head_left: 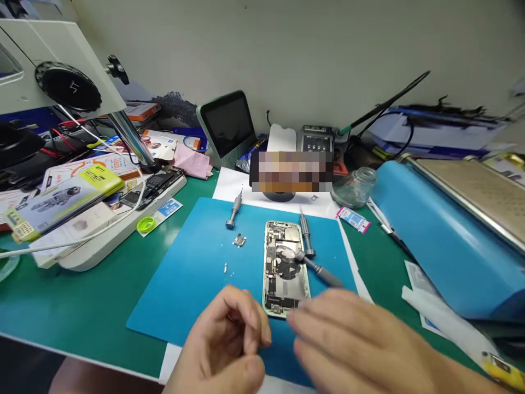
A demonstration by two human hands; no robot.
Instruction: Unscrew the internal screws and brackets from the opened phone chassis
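Observation:
An opened phone [292, 283] with a pale green frame lies on the blue mat [184, 273], its inner boards and battery area exposed. My left hand [225, 345], below the phone's lower left corner, has curled fingers with the thumb close to the fingertips; anything between them is hidden. My right hand [348, 339] hovers at the phone's lower right corner, its fingers smeared by motion. A grey screwdriver [324, 273] lies with its cap over the phone's right edge, its other end hidden behind my right hand. Another screwdriver [305, 232] rests beside the phone's upper right.
A third screwdriver [234, 210], a small metal bracket [239, 240] and tiny parts [225, 268] lie left of the phone. Behind are a glass jar [355, 187] and a small screen device [227, 128]. A microscope [61, 71] overhangs the left; a blue roll [435, 241] is right.

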